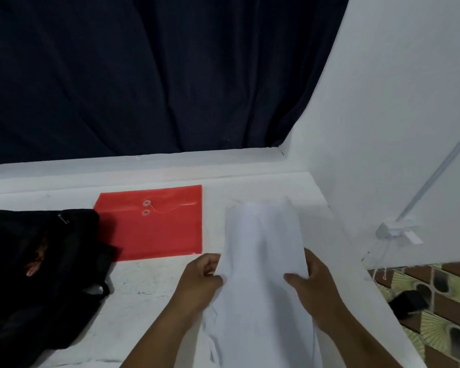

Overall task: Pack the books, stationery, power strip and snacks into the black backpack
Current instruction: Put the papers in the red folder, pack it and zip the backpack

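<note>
Paper fills the head view: a white sheaf of sheets, blurred, is held upright-to-tilted between both hands above the white surface. The left hand pinches the sheaf's left edge with fingers curled round it, and the right hand grasps the right edge, thumb laid across the front. So each grip is closed on the paper, not released.

Left of the left-hand grip and a little beyond it, a red string-tie envelope lies flat on the surface, its flap apparently closed; whatever is inside cannot be seen. Farther left of that, the black backpack slumps on the surface, overlapping the envelope's near-left corner. Something reddish shows through a gap in the backpack's fabric, too dim to name. I cannot tell which compartment is open.

Risks, as I judge them: the sheets are loose and thin, so an uneven squeeze from either grip could buckle or crease them, and a loose hold could let inner sheets slide out the bottom. Carrying them leftward to the backpack, the edges may catch on the bag's slack mouth and fold.
</note>
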